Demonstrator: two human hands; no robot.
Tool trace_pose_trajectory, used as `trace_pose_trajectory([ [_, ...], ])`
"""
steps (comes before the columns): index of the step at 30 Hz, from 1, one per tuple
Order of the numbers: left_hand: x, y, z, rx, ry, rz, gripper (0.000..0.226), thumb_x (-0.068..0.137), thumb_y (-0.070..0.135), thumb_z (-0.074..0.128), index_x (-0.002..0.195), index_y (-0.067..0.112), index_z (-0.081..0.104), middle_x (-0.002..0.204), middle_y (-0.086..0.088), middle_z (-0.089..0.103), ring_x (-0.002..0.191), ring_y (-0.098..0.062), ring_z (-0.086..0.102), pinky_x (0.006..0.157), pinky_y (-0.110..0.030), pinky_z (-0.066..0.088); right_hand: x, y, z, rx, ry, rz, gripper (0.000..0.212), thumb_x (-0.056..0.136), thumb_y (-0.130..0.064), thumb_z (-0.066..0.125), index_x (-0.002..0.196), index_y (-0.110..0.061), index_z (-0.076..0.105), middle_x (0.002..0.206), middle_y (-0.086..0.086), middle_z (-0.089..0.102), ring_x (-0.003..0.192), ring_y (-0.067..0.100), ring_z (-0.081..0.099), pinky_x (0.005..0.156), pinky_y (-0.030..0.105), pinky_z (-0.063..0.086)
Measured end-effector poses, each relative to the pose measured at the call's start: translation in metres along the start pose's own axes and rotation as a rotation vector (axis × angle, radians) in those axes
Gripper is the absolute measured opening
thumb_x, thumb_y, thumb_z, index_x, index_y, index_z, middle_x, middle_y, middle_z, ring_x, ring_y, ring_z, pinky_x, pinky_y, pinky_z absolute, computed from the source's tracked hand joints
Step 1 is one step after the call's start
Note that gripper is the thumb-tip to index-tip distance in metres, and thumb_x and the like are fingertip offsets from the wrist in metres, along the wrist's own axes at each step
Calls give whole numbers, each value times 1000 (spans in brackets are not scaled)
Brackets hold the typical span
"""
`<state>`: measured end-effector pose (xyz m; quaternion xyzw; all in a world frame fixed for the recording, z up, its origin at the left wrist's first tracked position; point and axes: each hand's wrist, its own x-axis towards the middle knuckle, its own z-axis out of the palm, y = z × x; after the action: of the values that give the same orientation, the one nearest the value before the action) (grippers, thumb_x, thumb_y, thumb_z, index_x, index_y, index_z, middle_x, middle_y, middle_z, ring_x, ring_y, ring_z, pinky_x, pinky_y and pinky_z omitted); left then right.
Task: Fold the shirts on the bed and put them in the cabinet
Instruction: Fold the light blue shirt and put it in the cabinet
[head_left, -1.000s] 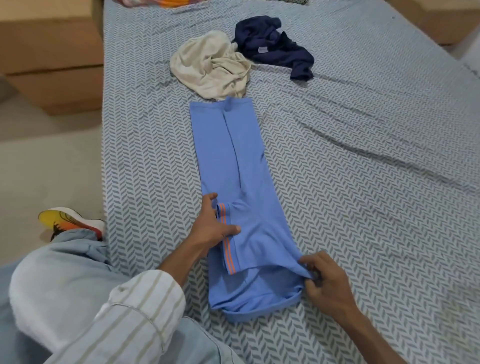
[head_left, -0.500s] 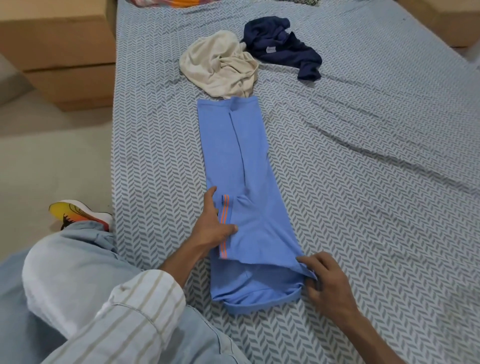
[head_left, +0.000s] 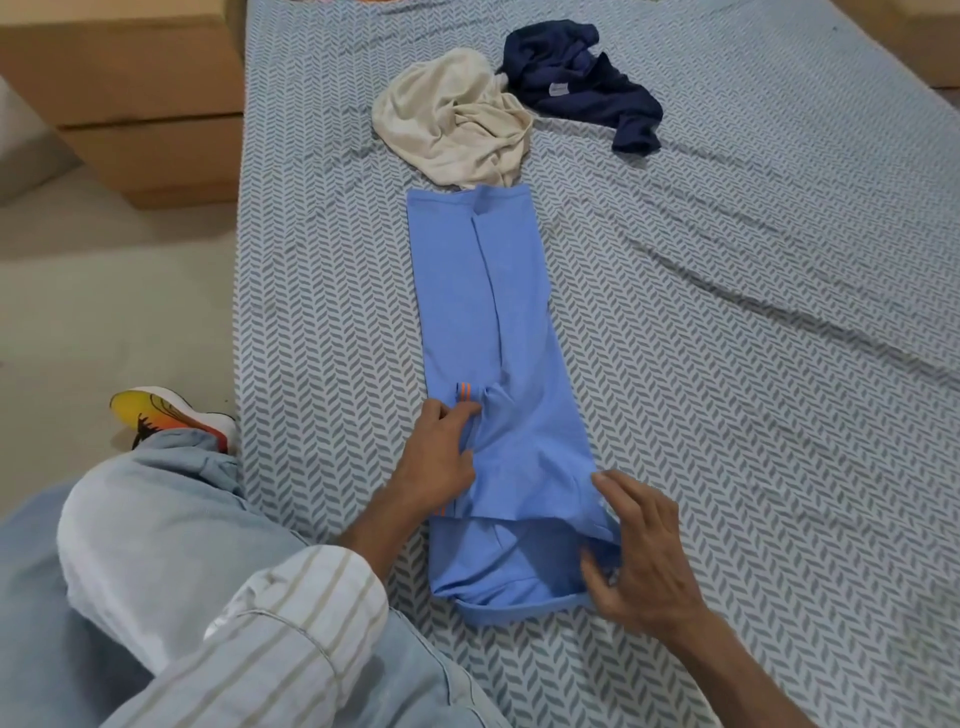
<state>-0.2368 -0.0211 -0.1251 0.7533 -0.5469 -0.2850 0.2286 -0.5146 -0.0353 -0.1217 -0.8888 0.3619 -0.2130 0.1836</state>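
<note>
Lying: the light blue cotton shirt (head_left: 498, 332) is on the bed, folded into a long narrow strip that runs away from the person.
Shirt trim: thin orange stripes (head_left: 463, 391) show on a sleeve edge near the left side of the strip.
Left hand: the left hand (head_left: 436, 462) rests on the left edge of the blue shirt, and its fingers (head_left: 462, 413) bend and pinch the cloth by the orange stripes.
Right hand: the right hand (head_left: 644, 561) is at the near right corner of the blue shirt, fingers (head_left: 615, 486) spread and curled a little, touching the cloth; I cannot tell if they grip it.
Cream shirt: a crumpled cream shirt (head_left: 452, 119) lies just past the far end of the blue shirt, touching it.
Navy shirt: a crumpled dark navy shirt (head_left: 587, 83) lies right beside the cream one.
Bed: the bed (head_left: 753, 364) has a blue sheet with a grey zigzag pattern.
Person: a striped white sleeve (head_left: 291, 618), pale jeans (head_left: 135, 540) and a yellow, orange and white shoe (head_left: 166, 413) are at the left.
Floor side: tan cardboard boxes (head_left: 130, 98) stand on the floor left of the bed.
</note>
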Motion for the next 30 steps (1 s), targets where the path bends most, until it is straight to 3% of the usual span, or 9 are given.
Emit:
trace_pose_trajectory([
  [4,1,1,1,0,14,8,58,82,-2,60,138,11,52,104,-6,36,85,-17,38,74,-21,32,0,13,8,-83,43,-34,80,64,-1,73,137,-15,46,126,5,52,110,25,52,96,37,42],
  [9,2,2,-1,-21,-4,-18,66,79,-12,53,141,11,51,106,-8,35,85,-20,40,72,-22,34,-12,28,8,-171,-27,-134,47,76,1,41,115,-19,59,97,1,54,82,22,48,67,34,50],
  [13,1,4,-1,7,8,-14,66,78,-13,53,139,10,52,107,-10,36,87,-24,43,75,-26,39,-16,30,4,-168,-92,-146,41,79,-2,44,109,-17,68,97,4,61,81,24,54,71,33,50],
  [15,1,2,0,38,16,0,63,76,-12,56,135,8,55,107,-14,37,90,-29,45,79,-36,45,-16,31,1,-143,-143,-130,38,73,-1,49,100,-15,71,102,1,62,87,24,57,77,34,48],
  [17,0,1,1,138,35,31,59,72,-7,58,129,9,58,106,-15,39,91,-33,46,78,-46,47,-17,30,-5,-83,-199,-68,32,62,1,57,88,-16,64,104,-7,59,91,23,59,79,37,48],
  [19,-1,3,2,290,53,56,57,70,-1,62,125,12,59,112,-17,43,98,-38,48,77,-44,46,-18,26,-14,-40,-242,-16,28,58,-5,64,80,-18,55,102,-11,58,90,21,60,78,41,47],
  [23,-3,8,6,512,129,127,56,57,10,77,112,18,66,136,-19,50,116,-37,44,82,-47,47,-11,16,-21,-38,-122,-9,10,75,-24,66,76,-17,59,102,-3,64,96,18,61,84,39,46],
  [26,1,2,10,482,111,212,51,57,5,77,107,15,67,121,-17,58,105,-39,53,76,-46,49,15,10,-10,-22,-42,-37,17,89,-23,60,92,-9,68,105,5,65,99,20,61,89,32,48],
  [30,6,-5,6,160,129,203,40,68,12,50,102,10,70,94,-13,57,83,-37,54,70,-44,49,71,6,8,15,-62,-21,19,89,-22,59,97,-11,72,99,4,67,92,21,61,83,27,47],
])
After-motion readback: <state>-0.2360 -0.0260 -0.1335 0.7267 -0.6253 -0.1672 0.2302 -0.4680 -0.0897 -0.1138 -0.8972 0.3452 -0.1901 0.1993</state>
